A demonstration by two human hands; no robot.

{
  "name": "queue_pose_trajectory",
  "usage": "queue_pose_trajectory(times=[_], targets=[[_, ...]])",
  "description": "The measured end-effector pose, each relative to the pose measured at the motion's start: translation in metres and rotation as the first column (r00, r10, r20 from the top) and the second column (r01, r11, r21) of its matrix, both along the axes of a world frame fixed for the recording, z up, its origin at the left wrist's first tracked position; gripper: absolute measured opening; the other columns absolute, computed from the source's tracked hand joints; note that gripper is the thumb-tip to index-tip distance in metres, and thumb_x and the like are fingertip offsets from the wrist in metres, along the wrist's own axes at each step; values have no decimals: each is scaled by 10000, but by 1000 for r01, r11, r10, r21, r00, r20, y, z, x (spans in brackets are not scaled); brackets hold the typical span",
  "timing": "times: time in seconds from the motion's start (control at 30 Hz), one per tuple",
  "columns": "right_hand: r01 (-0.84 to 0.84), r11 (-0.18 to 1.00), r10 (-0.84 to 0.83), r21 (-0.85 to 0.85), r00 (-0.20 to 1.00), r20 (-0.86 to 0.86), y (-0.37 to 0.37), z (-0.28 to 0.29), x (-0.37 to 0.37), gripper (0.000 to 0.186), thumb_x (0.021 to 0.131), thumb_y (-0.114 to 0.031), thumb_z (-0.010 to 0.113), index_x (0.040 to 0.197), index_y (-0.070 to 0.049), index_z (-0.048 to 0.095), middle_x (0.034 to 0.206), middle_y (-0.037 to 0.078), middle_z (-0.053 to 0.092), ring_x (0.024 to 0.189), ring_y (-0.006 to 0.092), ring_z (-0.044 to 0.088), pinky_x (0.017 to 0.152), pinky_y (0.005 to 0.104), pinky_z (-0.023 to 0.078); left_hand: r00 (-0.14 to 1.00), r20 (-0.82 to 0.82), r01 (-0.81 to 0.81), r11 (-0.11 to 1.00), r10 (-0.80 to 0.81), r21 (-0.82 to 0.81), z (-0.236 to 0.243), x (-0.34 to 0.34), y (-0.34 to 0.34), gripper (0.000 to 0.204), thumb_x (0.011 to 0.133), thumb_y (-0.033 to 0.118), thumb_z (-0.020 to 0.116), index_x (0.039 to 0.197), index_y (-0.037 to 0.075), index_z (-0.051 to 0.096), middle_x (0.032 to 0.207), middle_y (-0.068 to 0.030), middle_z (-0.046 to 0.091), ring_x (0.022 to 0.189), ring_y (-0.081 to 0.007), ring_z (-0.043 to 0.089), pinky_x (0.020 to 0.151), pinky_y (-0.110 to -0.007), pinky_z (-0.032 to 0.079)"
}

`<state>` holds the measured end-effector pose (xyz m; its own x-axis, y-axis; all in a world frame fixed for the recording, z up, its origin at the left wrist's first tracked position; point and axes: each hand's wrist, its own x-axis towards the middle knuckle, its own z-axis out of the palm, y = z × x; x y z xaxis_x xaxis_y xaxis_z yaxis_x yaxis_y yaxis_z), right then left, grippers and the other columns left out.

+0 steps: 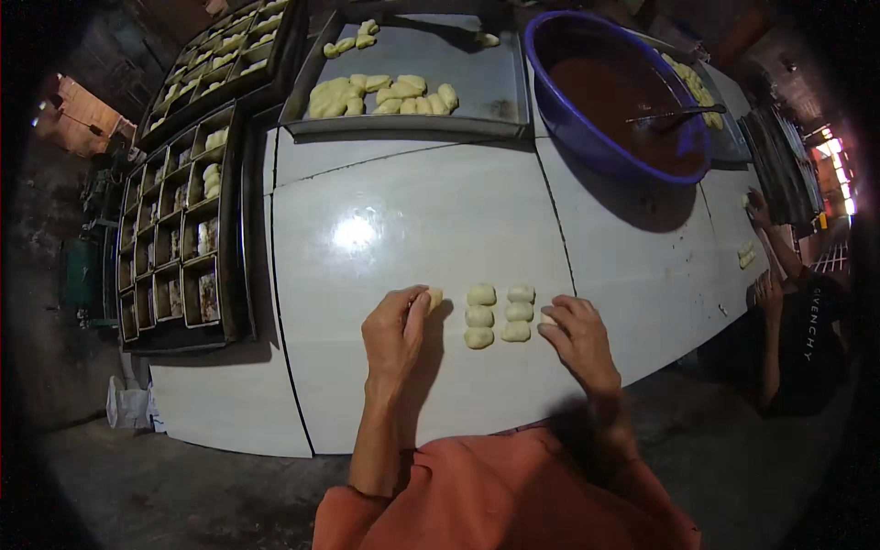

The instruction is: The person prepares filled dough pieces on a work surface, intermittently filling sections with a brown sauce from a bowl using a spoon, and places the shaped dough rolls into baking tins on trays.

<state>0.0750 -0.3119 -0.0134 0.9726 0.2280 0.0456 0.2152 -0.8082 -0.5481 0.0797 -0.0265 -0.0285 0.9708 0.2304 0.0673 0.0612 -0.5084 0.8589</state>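
Note:
On the white tiled table [403,229], my left hand [392,330] grips a pale dough piece [433,299] between thumb and fingers. To its right lie two short columns of dough pieces, three in the left column [479,315] and three in the right column [518,312], each piece touching its neighbour. My right hand [577,337] is just right of these, its curled fingers round another small dough piece [548,319], which is mostly hidden.
Compartmented tins [181,197] stand at the left, some holding dough. A metal tray [431,50] with dough clusters is at the back, beside a purple basin [555,101] of brown mixture with a utensil [697,112]. Another person [807,335] handles dough at the right.

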Motion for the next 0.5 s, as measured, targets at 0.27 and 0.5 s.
queue_pose_trajectory(times=[0.27,0.5], targets=[[78,929,-90,362,996,15,51,40,107,248,898,-211,669,1036,-6,699,1077,169,673,953,297,669,840,387,516,998,-27,54,967,-49,249,15,-20,6,368,820,164,734,1170,79,660,1042,-141,659,909,-308,646,777,-398,529],[15,999,-25,35,959,282,109,10,314,317,891,-251,654,1100,-16,693,1090,171,678,1016,329,646,927,418,485,996,83,-55,950,31,307,-3,-12,6,321,781,160,775,1072,48,703,1113,-198,652,922,-330,694,760,-377,590]])
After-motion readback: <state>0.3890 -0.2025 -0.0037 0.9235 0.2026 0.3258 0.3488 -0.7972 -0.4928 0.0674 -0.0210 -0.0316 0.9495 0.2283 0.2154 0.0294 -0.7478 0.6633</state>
